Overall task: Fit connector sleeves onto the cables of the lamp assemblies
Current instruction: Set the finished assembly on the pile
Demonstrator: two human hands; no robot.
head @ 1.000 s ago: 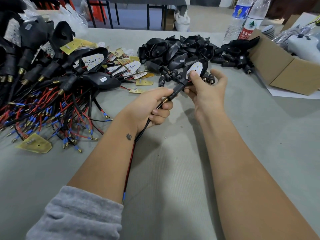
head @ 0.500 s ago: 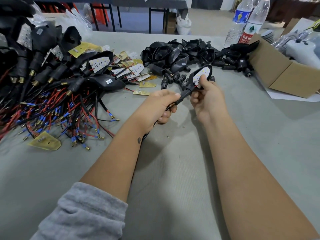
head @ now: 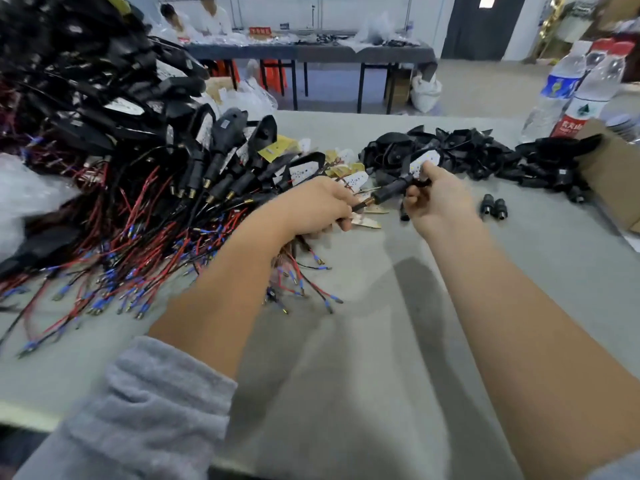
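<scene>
My right hand [head: 438, 202] pinches a black lamp assembly [head: 424, 164] by its head, thumb on the white LED board. A black connector sleeve [head: 389, 192] sits on its stem, with a brass thread showing at the sleeve's left end. My left hand [head: 313, 211] grips the assembly's cable just left of the sleeve, fingers curled round it. Both hands hover over the grey table [head: 346, 358]. Two loose black sleeves [head: 494, 207] lie to the right of my right hand.
A large heap of lamp assemblies with red and black wires [head: 138, 202] fills the left side. Black lamp housings [head: 467, 150] are piled at the back. A cardboard box [head: 613, 174] and water bottles [head: 568, 95] stand at the right. People sit at a far table.
The view has tilted up and both hands have moved away from me toward the piles. My left hand now sits over the wire heap's edge. The sleeve stays on the stem.
</scene>
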